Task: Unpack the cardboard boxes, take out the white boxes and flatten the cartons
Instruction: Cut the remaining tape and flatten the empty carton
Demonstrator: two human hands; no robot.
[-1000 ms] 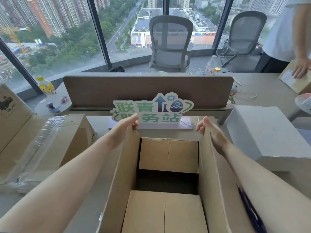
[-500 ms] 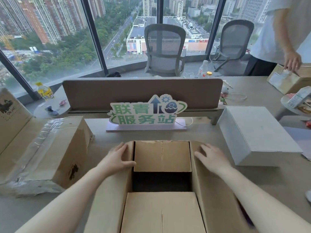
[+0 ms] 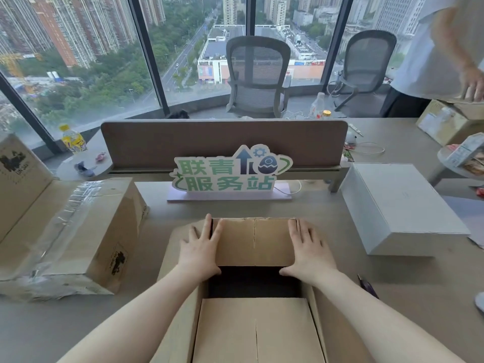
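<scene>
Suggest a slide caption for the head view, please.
Both hands, left hand and right hand, press the emptied carton flat beside the white box.

Both forearms are bare, no sleeves, watch or rings on either grip (image 3: 200,248).

My left hand (image 3: 200,246) and right hand (image 3: 309,244) lie flat on the open carton (image 3: 254,242), whose dark middle gap stands open between its flaps. To my left a taped cardboard box (image 3: 78,231) hems me in; to my right a white box (image 3: 400,208) does. Ahead, bare desk (image 3: 157,203) runs to the green sign (image 3: 231,171) and the divider (image 3: 222,142).
</scene>
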